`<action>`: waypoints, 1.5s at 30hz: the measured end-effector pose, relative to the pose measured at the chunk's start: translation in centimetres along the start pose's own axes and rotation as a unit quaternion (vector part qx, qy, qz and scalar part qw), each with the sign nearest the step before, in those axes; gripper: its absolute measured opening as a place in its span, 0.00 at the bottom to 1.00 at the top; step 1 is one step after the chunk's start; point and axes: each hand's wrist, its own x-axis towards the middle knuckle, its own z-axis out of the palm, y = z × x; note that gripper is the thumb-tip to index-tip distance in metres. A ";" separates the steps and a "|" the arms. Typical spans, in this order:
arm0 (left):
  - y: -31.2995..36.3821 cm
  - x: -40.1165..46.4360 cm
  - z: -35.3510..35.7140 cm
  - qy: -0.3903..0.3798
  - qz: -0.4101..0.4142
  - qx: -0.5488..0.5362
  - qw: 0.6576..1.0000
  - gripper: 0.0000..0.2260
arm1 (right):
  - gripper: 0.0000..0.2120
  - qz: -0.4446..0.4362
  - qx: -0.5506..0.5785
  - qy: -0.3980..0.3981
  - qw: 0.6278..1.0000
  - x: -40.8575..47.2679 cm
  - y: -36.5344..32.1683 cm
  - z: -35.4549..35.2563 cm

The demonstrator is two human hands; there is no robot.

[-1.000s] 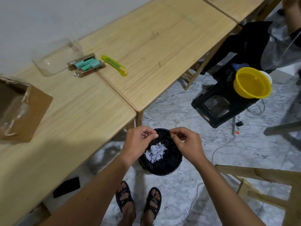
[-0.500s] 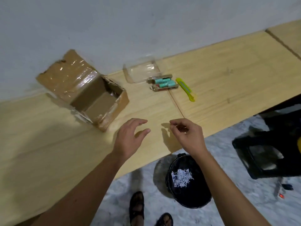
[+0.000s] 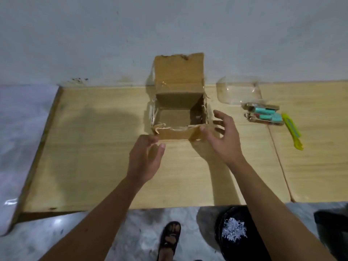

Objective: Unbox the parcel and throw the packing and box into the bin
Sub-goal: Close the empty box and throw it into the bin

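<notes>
Both hands have swung from the bin (image 3: 237,230) toward the empty cardboard box (image 3: 178,117) on the tabletop (image 3: 94,147), left hand (image 3: 145,161) and right hand (image 3: 224,136) spread, empty, flanking it; next: grasp and bin it.

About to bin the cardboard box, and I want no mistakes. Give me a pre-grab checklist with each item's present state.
1. Cardboard box emptied of goods: ok, only scraps show inside.
2. Left hand free: ok, open, short of the box.
3. Right hand free: ok, open beside the box's right wall.
4. Bin reachable: ok, on the floor under the right arm.
5. Room in bin for the box: cannot tell.
6. Teal items clear of the box: ok.
</notes>
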 end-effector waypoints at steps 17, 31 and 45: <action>2.7 10.7 2.7 -0.121 -0.173 -0.348 0.913 0.38 | 0.26 0.067 0.173 0.004 0.983 7.0 -3.4 3.3; 4.2 11.0 1.4 -0.094 -0.217 -0.390 0.890 0.19 | 0.20 0.075 0.255 -0.028 0.964 7.0 -2.1 2.5; 9.2 6.9 4.1 -0.092 -0.157 -0.296 0.938 0.25 | 0.26 0.103 0.218 0.067 0.968 0.5 -1.3 -1.6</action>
